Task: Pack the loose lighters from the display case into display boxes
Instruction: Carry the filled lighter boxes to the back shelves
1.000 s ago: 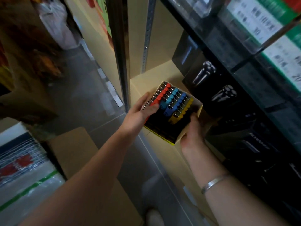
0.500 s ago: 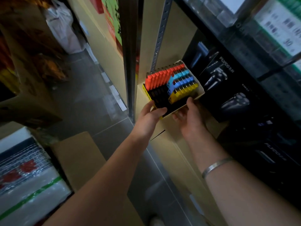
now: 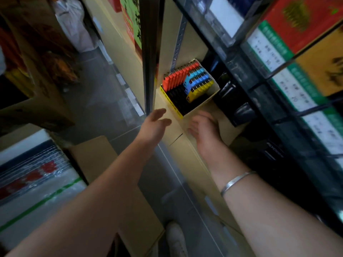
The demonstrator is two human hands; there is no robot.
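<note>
The box sits on the shelf inside the case, at about 12 o'clock from both hands, pushed against the side wall by the slotted metal strip. It holds standing rows of lighters: orange at the back left, then light blue, dark blue and yellow toward 3 o'clock. A block of black slots at the front, near the yellow-edged lip, looks dark; whether those are black lighters or empty slots cannot be told.

The left hand hovers just off the box's front corner, at about 7 o'clock from it, fingers straight and loose, holding nothing. The right hand is just below the box's front edge, at 6 o'clock, fingers relaxed and empty, not touching the box as far as the blur lets one see.

Judged from this, one box appears filled and put on the shelf, so that part looks done. No loose lighters are in view, so how many are left to pack cannot be said. Dark boxed goods fill the shelf at 3 o'clock of the box.
</note>
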